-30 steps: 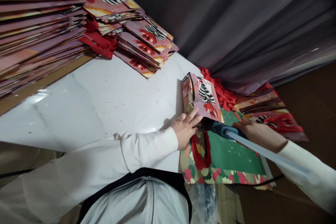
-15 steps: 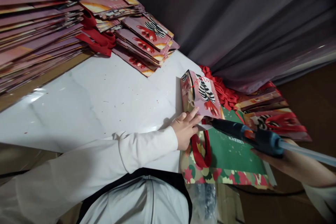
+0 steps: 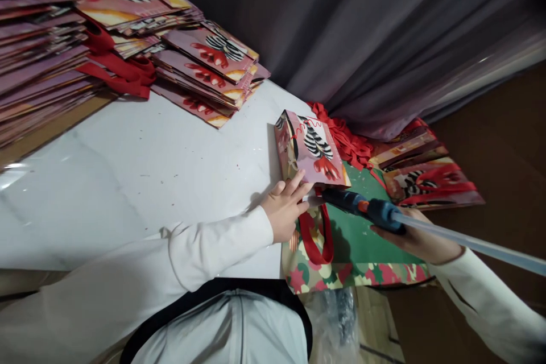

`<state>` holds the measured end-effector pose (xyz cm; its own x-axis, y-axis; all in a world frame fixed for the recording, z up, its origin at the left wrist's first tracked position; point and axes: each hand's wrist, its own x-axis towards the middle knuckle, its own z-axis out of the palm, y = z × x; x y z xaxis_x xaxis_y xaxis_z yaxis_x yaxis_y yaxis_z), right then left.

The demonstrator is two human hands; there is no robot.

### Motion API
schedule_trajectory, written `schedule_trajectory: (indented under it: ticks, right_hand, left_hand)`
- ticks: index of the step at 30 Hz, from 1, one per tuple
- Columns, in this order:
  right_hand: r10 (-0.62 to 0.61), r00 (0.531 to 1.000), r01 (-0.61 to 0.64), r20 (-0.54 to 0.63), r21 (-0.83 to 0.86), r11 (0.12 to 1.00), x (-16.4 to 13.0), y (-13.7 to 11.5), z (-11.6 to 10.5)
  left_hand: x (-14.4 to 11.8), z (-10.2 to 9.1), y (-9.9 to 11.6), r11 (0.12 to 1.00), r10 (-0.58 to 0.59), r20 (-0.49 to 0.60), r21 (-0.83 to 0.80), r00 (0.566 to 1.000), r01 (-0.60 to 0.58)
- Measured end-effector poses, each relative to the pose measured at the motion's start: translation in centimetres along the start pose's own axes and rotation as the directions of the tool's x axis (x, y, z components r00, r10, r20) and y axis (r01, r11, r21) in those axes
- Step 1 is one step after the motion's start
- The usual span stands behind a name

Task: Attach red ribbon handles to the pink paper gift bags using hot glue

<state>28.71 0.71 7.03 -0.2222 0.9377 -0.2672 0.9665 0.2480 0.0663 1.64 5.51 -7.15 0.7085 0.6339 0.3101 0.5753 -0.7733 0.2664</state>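
A pink gift bag (image 3: 318, 151) with a zebra-striped bow print lies on its side, its mouth facing me. My left hand (image 3: 284, 210) rests on the bag's near edge, fingers spread, the index finger on its printed panel. In my right hand (image 3: 426, 239) is a dark blue hot glue gun (image 3: 362, 205), with a long clear glue stick (image 3: 469, 242) sticking out of its back. The gun's nozzle is at the bag's mouth, where its tip is hidden. Beneath lies a green bag (image 3: 362, 239) with a red ribbon handle (image 3: 315, 239).
Stacks of flat pink bags (image 3: 209, 68) with red ribbons cover the left and back of the white table (image 3: 191, 165). A heap of red ribbon (image 3: 345, 136) lies behind the bag. More pink bags (image 3: 430, 182) lie at right, and a grey curtain (image 3: 341, 28) hangs behind.
The view has shifted slightly to the right, so more of my right hand and sleeve shows. My left hand and the glue gun keep their places at the pink bag's mouth.
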Motion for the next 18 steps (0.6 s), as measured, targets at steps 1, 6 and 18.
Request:
schedule_trajectory:
  ticks: [1,6,18]
  right_hand:
    - [-0.011,1.0,0.011,0.007,0.013,1.0,0.2,-0.1,0.0]
    - [-0.034,0.999,0.034,-0.003,0.045,0.998,1.2,-0.2,-0.5]
    - [0.004,0.991,0.009,0.134,-0.099,0.995,3.7,-1.2,-1.9]
  left_hand:
    - [0.0,0.0,0.0,1.0,-0.001,0.0,0.0,1.0,0.001]
    - [0.0,0.0,0.0,1.0,-0.008,0.006,0.013,1.0,0.008]
    - [-0.1,0.0,0.2,0.999,-0.041,0.039,0.007,0.998,0.04]
